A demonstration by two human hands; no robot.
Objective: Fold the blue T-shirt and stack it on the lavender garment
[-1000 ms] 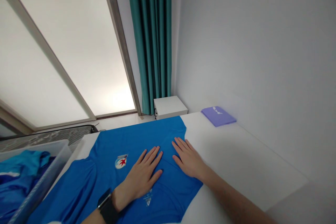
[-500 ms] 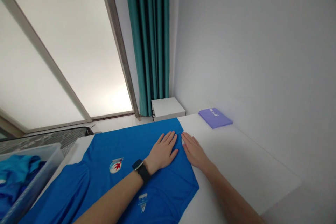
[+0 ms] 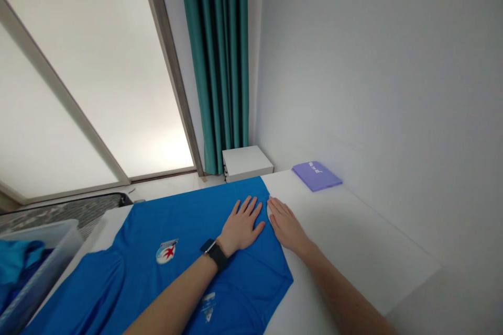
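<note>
A blue sports jersey [image 3: 220, 220] lies spread flat on a white table [image 3: 353, 235], with a round star badge [image 3: 166, 251] on its chest. My left hand [image 3: 240, 226] presses flat on the jersey, fingers spread, holding nothing. A black smartwatch [image 3: 212, 254] circles that wrist. My right hand [image 3: 286, 229] rests palm down along the jersey's right edge, partly on the white surface. Its fingertips almost meet the left hand's little finger side, and it holds nothing.
A folded purple cloth [image 3: 316, 176] lies at the table's far right corner against a white wall. At left stands a clear plastic bin [image 3: 51, 267] of blue clothes [image 3: 15, 261]. Beyond the table are a white drawer unit [image 3: 245, 162] and a teal curtain [image 3: 214, 63].
My left hand has slid up and right across the jersey, closer to my right hand. The whole scene has drifted slightly left in view.
</note>
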